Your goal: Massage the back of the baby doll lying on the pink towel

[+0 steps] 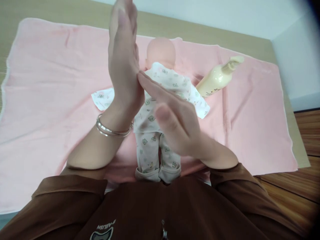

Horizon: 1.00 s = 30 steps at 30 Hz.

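My left hand (125, 60) is raised with its fingers stretched upward and a silver bangle (110, 130) round the wrist. The fingertips of my right hand (175, 116) touch the heel of the left palm; its fingers lie straight and the thumb stands apart. Neither hand holds anything. Beneath them lies a baby doll (161, 50) in a white printed top and trousers, the bare back of its head showing. Parts of its body and one sleeve are hidden behind my hands.
A pale yellow pump bottle (217, 78) lies tilted beside the doll's sleeve on the right. Under both spreads a pink blanket (255, 116) on a wooden table (200, 28). A white wall rises behind, and wooden flooring (307, 133) shows at the right.
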{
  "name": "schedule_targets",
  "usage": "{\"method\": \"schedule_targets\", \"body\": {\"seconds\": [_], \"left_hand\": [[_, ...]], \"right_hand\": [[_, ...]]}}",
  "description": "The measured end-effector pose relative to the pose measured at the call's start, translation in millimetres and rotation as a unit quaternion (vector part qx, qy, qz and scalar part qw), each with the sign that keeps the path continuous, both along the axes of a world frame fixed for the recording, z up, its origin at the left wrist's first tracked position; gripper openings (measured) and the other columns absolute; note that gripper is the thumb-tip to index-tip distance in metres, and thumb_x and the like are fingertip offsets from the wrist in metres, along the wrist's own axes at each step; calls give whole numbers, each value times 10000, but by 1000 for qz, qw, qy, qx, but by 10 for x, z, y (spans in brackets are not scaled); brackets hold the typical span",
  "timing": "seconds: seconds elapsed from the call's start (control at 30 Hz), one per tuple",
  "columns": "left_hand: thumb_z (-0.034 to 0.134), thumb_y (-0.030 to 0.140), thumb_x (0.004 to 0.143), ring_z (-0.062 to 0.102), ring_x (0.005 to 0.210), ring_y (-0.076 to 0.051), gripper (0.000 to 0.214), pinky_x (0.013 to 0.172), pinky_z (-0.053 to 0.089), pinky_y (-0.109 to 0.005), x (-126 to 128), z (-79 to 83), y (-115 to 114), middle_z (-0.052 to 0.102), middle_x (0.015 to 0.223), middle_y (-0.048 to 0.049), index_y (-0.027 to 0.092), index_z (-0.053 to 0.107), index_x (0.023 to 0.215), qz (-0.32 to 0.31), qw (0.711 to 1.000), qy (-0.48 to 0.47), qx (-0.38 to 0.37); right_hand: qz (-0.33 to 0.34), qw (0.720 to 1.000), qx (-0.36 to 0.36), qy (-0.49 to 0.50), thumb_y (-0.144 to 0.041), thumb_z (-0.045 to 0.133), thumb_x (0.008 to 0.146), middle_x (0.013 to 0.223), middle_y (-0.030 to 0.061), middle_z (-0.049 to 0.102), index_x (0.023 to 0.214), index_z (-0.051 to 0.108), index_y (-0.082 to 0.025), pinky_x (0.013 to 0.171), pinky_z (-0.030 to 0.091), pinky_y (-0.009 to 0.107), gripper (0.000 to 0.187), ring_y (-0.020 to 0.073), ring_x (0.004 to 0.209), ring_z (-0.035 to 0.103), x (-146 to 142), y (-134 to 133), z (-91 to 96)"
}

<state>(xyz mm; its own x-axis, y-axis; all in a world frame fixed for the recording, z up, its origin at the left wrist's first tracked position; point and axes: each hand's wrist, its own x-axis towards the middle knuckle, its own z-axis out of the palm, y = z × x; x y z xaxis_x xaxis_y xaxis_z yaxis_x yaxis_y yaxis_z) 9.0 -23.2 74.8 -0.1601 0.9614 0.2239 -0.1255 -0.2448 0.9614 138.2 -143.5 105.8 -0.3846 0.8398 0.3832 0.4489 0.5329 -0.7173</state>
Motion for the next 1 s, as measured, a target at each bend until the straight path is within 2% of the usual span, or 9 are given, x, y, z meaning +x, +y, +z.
{"method": "schedule_targets", "body": {"seconds": [0.07,0.13,0.2,0.33,0.47,0.6,0.7,0.8,1.0], "left_hand": [[-176,188,1162,284,1643,-56,726,1485,102,-452,-46,-330,316,388,1727,91,279,424,1561,8,999,26,-47],[253,94,1207,409,1554,-89,369,1431,263,-439,-85,-650,449,485,1647,12,235,442,1492,58,983,173,-8],[567,73,1077,430,1509,-141,410,1388,297,-416,-102,-900,421,554,1561,-6,243,483,1440,58,970,234,29],[568,211,1007,538,1322,-243,316,1187,466,-507,-86,-1116,216,634,1373,-76,273,556,1317,36,920,351,173],[551,278,977,628,1159,-316,216,1056,515,-570,-77,-1099,107,704,1204,-117,249,618,1181,44,916,345,199],[571,316,959,626,1191,-350,202,1088,489,-580,-82,-1147,126,720,1217,-114,282,632,1148,47,925,344,157],[570,524,1044,565,1264,-311,285,1189,416,-573,-86,-1292,243,698,1292,-78,293,612,1205,29,937,333,104],[524,736,1010,540,1228,-281,500,1206,392,-582,-79,-1369,327,692,1270,-57,279,591,1200,3,938,337,81],[373,665,1065,613,1274,-324,486,1180,454,-579,-89,-1107,101,726,1295,-89,287,647,1199,14,929,356,104]], "right_hand": [[-13,999,18,31,-488,278,1160,1527,-5,681,1310,736,-258,1322,505,290,534,129,1537,561,60,171,-101],[-98,995,30,-10,-423,319,1155,1520,-51,683,1369,689,-320,1304,526,325,439,132,1502,594,101,412,-310],[-168,983,60,-45,-352,371,1122,1529,11,681,1417,657,-232,1317,519,387,428,172,1497,602,136,692,-588],[-189,975,55,-103,-200,381,1051,1547,52,669,1370,695,-169,1368,442,395,448,174,1523,573,276,1138,-1096],[-165,980,70,-92,-422,322,1129,1586,-8,636,1429,652,-239,1378,401,384,482,120,1532,533,513,1295,-1335],[-199,974,40,-104,-563,272,1126,1654,90,563,1517,588,-152,1399,333,453,649,182,1572,485,558,1238,-1369],[-230,959,21,-164,-484,345,1118,1692,186,490,1573,514,-76,1409,268,574,635,306,1629,416,367,1029,-1262],[-178,958,43,-222,-350,415,1092,1719,177,445,1597,499,-120,1428,231,614,561,363,1676,341,148,807,-1091],[-144,957,-25,-251,-336,375,1123,1801,156,297,1661,386,-70,1455,176,537,600,311,1719,237,253,1009,-939]]}}
